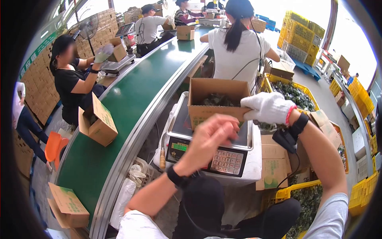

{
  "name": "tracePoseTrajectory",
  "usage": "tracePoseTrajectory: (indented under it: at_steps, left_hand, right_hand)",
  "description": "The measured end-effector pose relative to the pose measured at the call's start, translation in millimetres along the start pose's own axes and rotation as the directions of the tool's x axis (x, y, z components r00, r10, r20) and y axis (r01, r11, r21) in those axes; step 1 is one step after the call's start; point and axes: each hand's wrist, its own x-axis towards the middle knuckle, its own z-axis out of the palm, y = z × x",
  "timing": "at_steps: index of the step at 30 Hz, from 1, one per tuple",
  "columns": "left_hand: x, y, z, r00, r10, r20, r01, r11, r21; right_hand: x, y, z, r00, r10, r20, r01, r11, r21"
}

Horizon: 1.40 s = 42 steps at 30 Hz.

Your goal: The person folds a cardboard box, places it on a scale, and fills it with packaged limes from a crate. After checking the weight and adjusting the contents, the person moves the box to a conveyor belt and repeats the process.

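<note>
An open cardboard box [219, 110] with dark contents [217, 99] rests on a digital scale [207, 153]. My right hand [268, 107], in a white knitted glove, grips the box by its right front corner. My bare left hand [213, 139] is in front of the box, above the scale's front, with its fingers bent and partly blurred; whether it touches the box or holds anything is hard to make out. The scale's green display [179, 146] shows digits too blurred to read. A wooden-handled tool [162, 158] stands at the scale's left side.
A green conveyor belt [133, 95] runs along my left, carrying cardboard boxes [104, 126]. Yellow crates [296, 91] of dark goods stand at the right. Flattened cartons [274, 165] lie beside the scale. Several people work around the belt, one just ahead.
</note>
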Motion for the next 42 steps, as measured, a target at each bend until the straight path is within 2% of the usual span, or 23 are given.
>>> tracePoseTrajectory:
  at_steps: [1,3,4,5,6,8,9,10,12,13,14,16,18,21,24,28,30,32,34,36,39,40,42]
  left_hand:
    - [13.6,9.4,-13.8,0.948,0.305,-0.089,-0.258,0.903,0.343]
    - [47.9,33.1,-49.1,0.92,0.39,-0.019,-0.263,0.655,0.709]
    - [63.0,37.6,-59.5,0.967,0.253,0.023,-0.176,0.603,0.778]
    - [82.8,37.3,-73.9,0.983,0.114,0.144,-0.179,0.436,0.882]
    - [120.6,37.4,-74.3,0.971,-0.076,0.225,-0.18,0.382,0.906]
    - [157.8,49.1,-62.2,0.844,-0.521,0.126,-0.032,0.185,0.982]
    - [179.2,41.3,-67.4,0.754,-0.636,0.165,-0.098,0.14,0.985]
    - [182.4,53.6,-52.1,0.645,-0.764,0.024,-0.014,0.02,1.0]
    - [202.2,36.2,-55.8,0.466,-0.883,0.061,-0.009,0.064,0.998]
    - [208.8,25.0,-59.0,0.449,-0.891,0.062,-0.009,0.065,0.998]
    - [214.0,12.5,-61.8,0.432,-0.899,0.073,-0.21,-0.022,0.977]
    - [218.3,-9.7,-73.6,0.396,-0.915,0.076,-0.391,-0.094,0.916]
    - [227.1,-15.7,-89.2,0.303,-0.942,0.145,-0.458,-0.011,0.889]
    - [221.8,-15.7,-89.2,0.38,-0.918,0.113,-0.494,-0.098,0.864]
    - [208.0,-10.4,-83.9,0.495,-0.86,0.124,-0.484,-0.154,0.862]
    - [202.6,13.0,-73.6,0.651,-0.748,0.13,-0.361,-0.154,0.92]
    - [194.9,38.2,-67.1,0.731,-0.68,0.055,-0.165,-0.097,0.981]
    - [189.6,60.9,-61.4,0.782,-0.622,-0.02,0.021,-0.006,1.0]
    - [193.9,65.0,-68.8,0.829,-0.559,-0.009,0.029,0.026,0.999]
    - [177.3,80.3,-61.6,0.861,-0.502,0.084,-0.034,0.108,0.994]
    - [178.2,73.1,-71.4,0.928,-0.229,0.294,-0.29,0.05,0.956]
    - [173.9,70.1,-68.8,0.922,-0.037,0.386,-0.387,-0.012,0.922]
    - [154.3,86.0,-46.2,0.901,0.019,0.432,-0.432,0.095,0.897]
  right_hand:
    - [1.4,4.0,1.0,1.0,-0.017,-0.012,0.017,1.0,0.019]
    - [5.5,12.5,1.7,1.0,-0.011,0.007,0.01,0.999,0.042]
    - [6.3,13.1,1.8,0.999,0.019,0.049,-0.022,0.998,0.063]
    - [5.7,26.0,24.6,0.968,-0.111,-0.225,0.116,0.993,0.009]
    - [7.1,12.5,8.6,1.0,-0.005,-0.029,0.006,0.999,0.048]
    - [11.7,17.3,12.1,0.999,-0.044,-0.022,0.044,0.999,0.002]
    - [10.9,16.8,13.0,0.999,-0.024,-0.022,0.024,1.0,0.009]
    - [6.9,2.2,-0.7,0.993,0.07,0.095,-0.07,0.998,-0.005]
    - [5.2,8.1,7.6,0.999,0.048,0.004,-0.048,0.998,0.034]
    - [4.2,10.0,12.5,0.998,0.044,-0.04,-0.043,0.999,0.01]
    - [5.2,11.7,13.8,0.999,0.026,-0.036,-0.027,0.999,-0.026]
    - [3.7,16.6,23.3,0.996,0.01,-0.093,-0.008,1.0,0.027]
    - [1.1,13.8,27.4,0.995,0.025,-0.102,-0.022,0.999,0.031]
    - [-4.3,8.3,28.9,0.975,0.028,-0.218,-0.016,0.998,0.061]
    - [-14.7,6.0,23.9,0.986,0.087,-0.139,-0.054,0.974,0.22]
    - [-57.7,14.8,37.3,0.887,0.191,-0.42,0.067,0.847,0.527]
    - [-102.3,-2.0,22.3,0.88,0.404,-0.248,-0.041,0.585,0.81]
    - [-149.9,11.3,34.8,0.84,0.52,-0.156,-0.051,0.362,0.931]
    - [-200.4,39.0,65.0,0.826,0.562,-0.029,0.031,0.006,0.999]
    - [-257.1,56.4,92.1,0.841,0.536,0.074,0.106,-0.298,0.949]
    - [-329.5,70.2,142.1,0.482,0.865,0.135,0.278,-0.297,0.913]
    - [-348.7,67.4,146.8,0.439,0.884,0.162,0.262,-0.299,0.918]
    - [-399.2,71.4,166.4,0.43,0.88,0.204,0.224,-0.323,0.919]
